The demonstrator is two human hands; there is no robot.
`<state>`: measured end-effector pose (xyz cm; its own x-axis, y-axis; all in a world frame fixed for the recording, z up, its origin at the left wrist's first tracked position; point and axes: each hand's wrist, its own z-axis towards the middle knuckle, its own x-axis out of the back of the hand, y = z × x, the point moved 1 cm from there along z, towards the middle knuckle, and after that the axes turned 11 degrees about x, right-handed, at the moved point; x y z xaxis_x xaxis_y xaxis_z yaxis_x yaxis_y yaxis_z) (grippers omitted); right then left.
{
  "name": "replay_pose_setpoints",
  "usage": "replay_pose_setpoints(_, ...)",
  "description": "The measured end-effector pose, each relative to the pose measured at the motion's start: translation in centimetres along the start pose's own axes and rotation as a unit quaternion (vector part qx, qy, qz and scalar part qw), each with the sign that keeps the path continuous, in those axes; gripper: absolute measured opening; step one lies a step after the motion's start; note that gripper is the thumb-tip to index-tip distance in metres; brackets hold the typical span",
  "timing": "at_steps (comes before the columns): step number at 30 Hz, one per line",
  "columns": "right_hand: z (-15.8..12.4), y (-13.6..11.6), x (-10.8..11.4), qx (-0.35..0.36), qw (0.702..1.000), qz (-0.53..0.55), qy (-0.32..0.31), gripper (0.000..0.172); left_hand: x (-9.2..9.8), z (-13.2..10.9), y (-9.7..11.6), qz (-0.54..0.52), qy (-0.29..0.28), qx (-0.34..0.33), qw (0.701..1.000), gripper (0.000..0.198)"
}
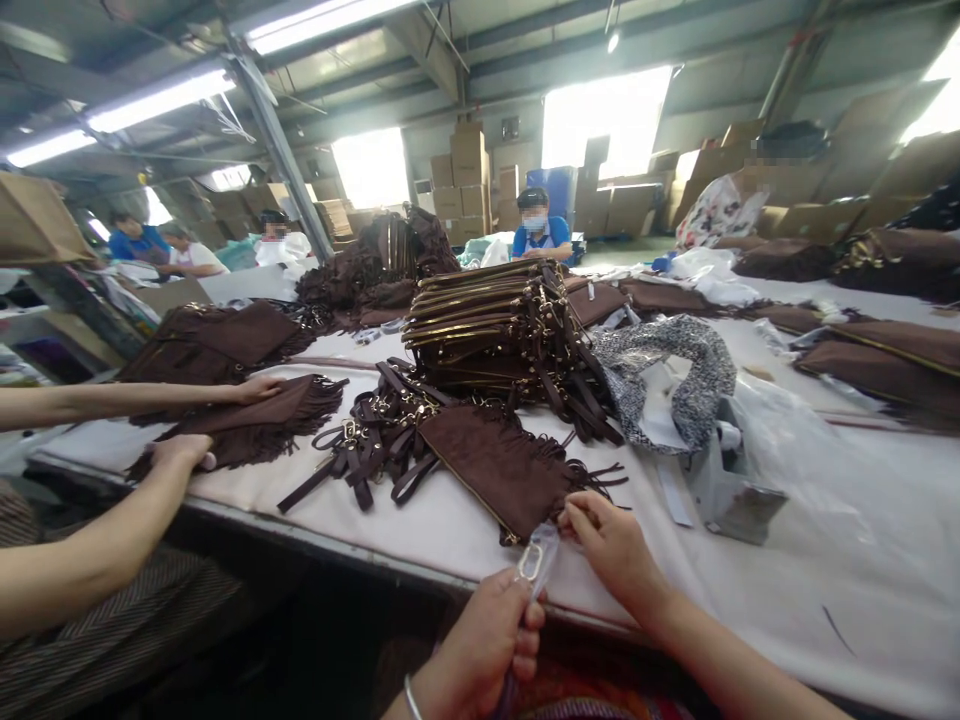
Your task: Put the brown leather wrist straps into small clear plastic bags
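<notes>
My left hand (pixel 495 635) is closed around a dark strap, its gold-coloured buckle (pixel 531 562) sticking up past the thumb. A piece of clear plastic film (pixel 549 545) surrounds the buckle and reaches towards my right hand (pixel 611 545). Thumb and fingers of that hand are pinched together at the film's upper end; what lies between them is too small to make out. Just beyond both hands lies a brown fringed pouch (pixel 495 460) with a gold zipper along its near edge. Loose dark wrist straps (pixel 375 430) with metal clasps are heaped to its left.
A tall stack of zippered pouches (pixel 487 320) stands behind. To the right are a grey speckled fabric ring (pixel 705 370), a plastic bag holding a grey item (pixel 746 510) and clear sheeting (pixel 817 470). A co-worker's hands (pixel 259 388) work at left. The table edge (pixel 300 530) runs close by.
</notes>
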<state>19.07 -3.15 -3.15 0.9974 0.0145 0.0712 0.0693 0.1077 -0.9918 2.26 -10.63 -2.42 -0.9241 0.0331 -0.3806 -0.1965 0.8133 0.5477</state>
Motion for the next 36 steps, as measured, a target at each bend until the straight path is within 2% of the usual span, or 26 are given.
replay_pose_setpoints(1, -0.3, -1.0, 0.5, 0.087, 0.993, -0.047, -0.058, 0.012, 0.1, 0.0, 0.0, -0.004, -0.004, 0.005, 1.000, 0.035)
replay_pose_setpoints(2, -0.6, -1.9, 0.9, 0.171, 0.971, -0.094, -0.136, 0.017, 0.3, 0.1, -0.1, -0.010, -0.011, 0.008, 1.000, 0.034)
replay_pose_setpoints(3, -0.9, -2.8, 1.1, 0.240, 0.937, -0.136, -0.217, 0.022, 0.3, 0.1, -0.1, -0.015, -0.020, 0.008, 1.000, 0.035)
replay_pose_setpoints(5, -1.4, -3.9, 0.9, 0.315, 0.865, -0.197, -0.337, 0.023, 0.3, 0.2, -0.2, -0.021, -0.034, 0.006, 0.999, 0.035)
replay_pose_setpoints(6, -1.4, -4.2, 0.7, 0.338, 0.839, -0.222, -0.365, 0.020, 0.2, 0.2, -0.2, -0.017, -0.037, 0.004, 0.999, 0.034)
replay_pose_setpoints(11, -0.5, -3.0, -1.1, 0.390, 0.771, -0.308, -0.399, 0.014, 0.3, 0.2, -1.1, 0.067, 0.007, -0.005, 0.998, 0.030)
replay_pose_setpoints(14, 0.0, -2.8, -1.9, 0.371, 0.730, -0.345, -0.459, 0.012, 0.5, 0.3, -1.5, 0.168, 0.067, -0.083, 0.980, 0.031)
replay_pose_setpoints(17, 0.6, -3.6, -2.6, 0.347, 0.707, -0.357, -0.502, 0.010, 0.4, 0.4, -1.6, 0.240, 0.123, -0.159, 0.950, 0.026)
replay_pose_setpoints(19, 0.9, -4.0, -3.0, 0.345, 0.689, -0.361, -0.525, 0.015, 0.2, 0.3, -1.6, 0.261, 0.144, -0.168, 0.940, 0.025)
replay_pose_setpoints(22, 1.1, -3.9, -3.4, 0.371, 0.648, -0.367, -0.555, 0.006, -0.1, 0.1, -1.5, 0.278, 0.149, -0.136, 0.939, 0.032)
replay_pose_setpoints(24, 1.0, -3.3, -3.3, 0.391, 0.653, -0.362, -0.538, 0.010, -0.2, 0.0, -1.6, 0.263, 0.133, -0.094, 0.951, 0.038)
replay_pose_setpoints(26, 0.7, -2.5, -3.1, 0.411, 0.668, -0.353, -0.510, 0.011, 0.1, 0.0, -1.8, 0.203, 0.104, -0.059, 0.972, 0.040)
replay_pose_setpoints(29, -0.2, -1.4, -2.6, 0.438, 0.687, -0.345, -0.467, 0.012, 0.9, 0.1, -1.9, -0.001, 0.015, -0.013, 1.000, 0.029)
replay_pose_setpoints(31, -0.8, -0.9, -2.3, 0.447, 0.708, -0.337, -0.430, 0.014, 1.4, 0.2, -1.9, -0.159, -0.079, 0.047, 0.983, 0.023)
replay_pose_setpoints(33, -1.2, -0.7, -2.1, 0.458, 0.725, -0.326, -0.398, 0.016, 1.8, 0.2, -1.7, -0.256, -0.150, 0.100, 0.950, 0.024)
replay_pose_setpoints(36, -1.7, -0.6, -1.9, 0.482, 0.730, -0.304, -0.378, 0.019, 2.1, 0.3, -1.5, -0.281, -0.172, 0.141, 0.934, 0.028)
